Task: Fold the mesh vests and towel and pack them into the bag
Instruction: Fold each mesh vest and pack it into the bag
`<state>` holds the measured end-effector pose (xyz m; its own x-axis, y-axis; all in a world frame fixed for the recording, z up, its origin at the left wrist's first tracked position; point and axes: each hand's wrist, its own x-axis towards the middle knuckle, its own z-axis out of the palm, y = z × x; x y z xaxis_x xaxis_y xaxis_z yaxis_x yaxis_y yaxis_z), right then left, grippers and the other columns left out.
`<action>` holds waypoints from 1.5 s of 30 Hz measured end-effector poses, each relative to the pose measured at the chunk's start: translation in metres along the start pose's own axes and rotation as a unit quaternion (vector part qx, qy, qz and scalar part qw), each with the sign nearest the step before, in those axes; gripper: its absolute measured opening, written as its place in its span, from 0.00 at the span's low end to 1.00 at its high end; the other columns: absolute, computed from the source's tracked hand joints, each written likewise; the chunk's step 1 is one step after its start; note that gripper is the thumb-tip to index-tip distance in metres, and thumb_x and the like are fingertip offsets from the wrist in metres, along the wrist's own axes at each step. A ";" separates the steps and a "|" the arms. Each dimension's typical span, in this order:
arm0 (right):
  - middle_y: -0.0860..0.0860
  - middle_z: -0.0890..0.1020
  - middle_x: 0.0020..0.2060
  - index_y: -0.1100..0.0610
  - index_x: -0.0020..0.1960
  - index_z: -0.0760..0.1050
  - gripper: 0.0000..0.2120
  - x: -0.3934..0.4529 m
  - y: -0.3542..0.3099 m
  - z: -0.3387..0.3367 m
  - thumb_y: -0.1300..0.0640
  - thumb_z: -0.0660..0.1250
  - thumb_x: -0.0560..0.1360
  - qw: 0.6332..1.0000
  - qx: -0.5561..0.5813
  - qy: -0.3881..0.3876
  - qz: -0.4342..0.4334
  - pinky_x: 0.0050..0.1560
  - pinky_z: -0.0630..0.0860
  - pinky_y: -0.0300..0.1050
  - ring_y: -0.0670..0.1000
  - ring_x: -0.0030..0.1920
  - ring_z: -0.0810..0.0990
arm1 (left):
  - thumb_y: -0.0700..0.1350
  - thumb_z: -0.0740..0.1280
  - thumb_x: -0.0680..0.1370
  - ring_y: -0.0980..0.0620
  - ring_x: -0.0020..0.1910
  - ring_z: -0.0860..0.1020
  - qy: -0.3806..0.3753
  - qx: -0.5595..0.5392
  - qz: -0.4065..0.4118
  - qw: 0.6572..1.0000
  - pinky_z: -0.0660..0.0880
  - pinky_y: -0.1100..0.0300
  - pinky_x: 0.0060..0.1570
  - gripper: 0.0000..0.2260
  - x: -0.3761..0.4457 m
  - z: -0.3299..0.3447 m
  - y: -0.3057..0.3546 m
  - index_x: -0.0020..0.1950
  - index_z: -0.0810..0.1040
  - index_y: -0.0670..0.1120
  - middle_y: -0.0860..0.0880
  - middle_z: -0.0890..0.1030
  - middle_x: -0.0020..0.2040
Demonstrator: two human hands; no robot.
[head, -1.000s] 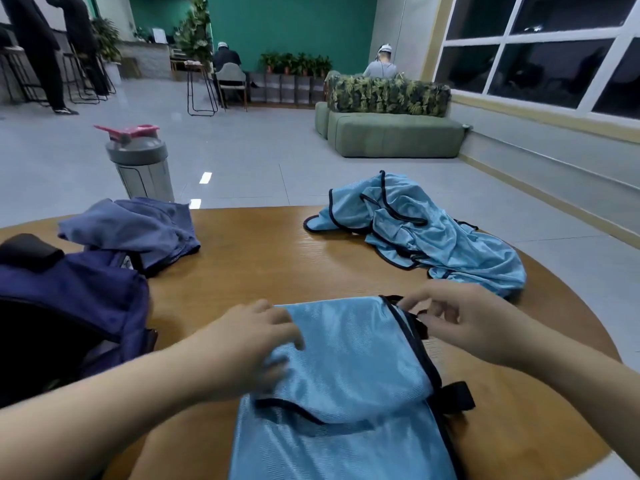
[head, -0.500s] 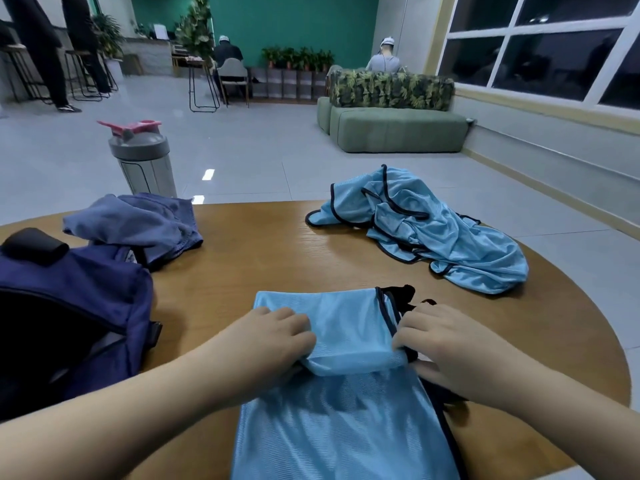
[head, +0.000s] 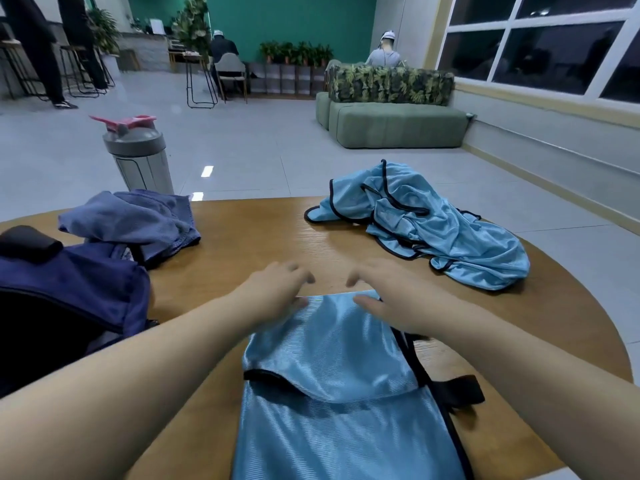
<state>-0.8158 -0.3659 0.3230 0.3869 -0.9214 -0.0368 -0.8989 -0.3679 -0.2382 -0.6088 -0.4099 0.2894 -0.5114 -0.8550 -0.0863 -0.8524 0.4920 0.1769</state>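
Nearest, under both forearms, a light blue mesh vest (head: 332, 403) lies flat on the round wooden table (head: 263, 237), its fabric shiny and finely ribbed, edged in black binding, with a black strap end poking out to the right of the right wrist. One layer is folded over another, the black-trimmed edge crossing the cloth below the hands. The left hand (head: 277, 296) rests on the vest's far left corner and the right hand (head: 391, 306) on its far right corner, both palms down with fingers spread and fairly straight, pressing the cloth rather than pinching it — the fingertips reach past the far edge onto bare wood. To the left of the left hand sits a dark navy bag (head: 72, 299), soft-sided, its mouth gaping dark toward the near edge, a black padded piece on top. Just beyond the bag, a slate-blue towel (head: 135, 220) lies rumpled, with a nubby surface and stitched hem. Beyond and to the right of the right hand, well apart from it, a second blue vest (head: 446, 233) sits in a crumpled heap, black piping looping through it. Past the towel stands a grey shaker bottle (head: 138, 157) with a pink flip lid, its base hidden by the table's edge. Farther off — a green sofa (head: 394, 123) on pale floor tiles.
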 end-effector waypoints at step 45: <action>0.40 0.79 0.40 0.43 0.45 0.74 0.11 -0.093 0.008 -0.007 0.40 0.69 0.68 0.978 0.111 0.110 -0.135 0.43 0.73 0.34 0.42 0.42 0.78 | 0.64 0.71 0.63 0.59 0.40 0.76 -0.150 -0.270 0.110 0.945 0.72 0.61 0.44 0.16 -0.121 -0.041 -0.015 0.39 0.75 0.55 0.57 0.79 0.38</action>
<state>-0.8604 -0.2836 0.3311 0.5289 -0.8078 0.2604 -0.6929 -0.5881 -0.4171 -0.5297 -0.3207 0.3371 -0.7473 -0.6160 -0.2492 -0.5829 0.4278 0.6908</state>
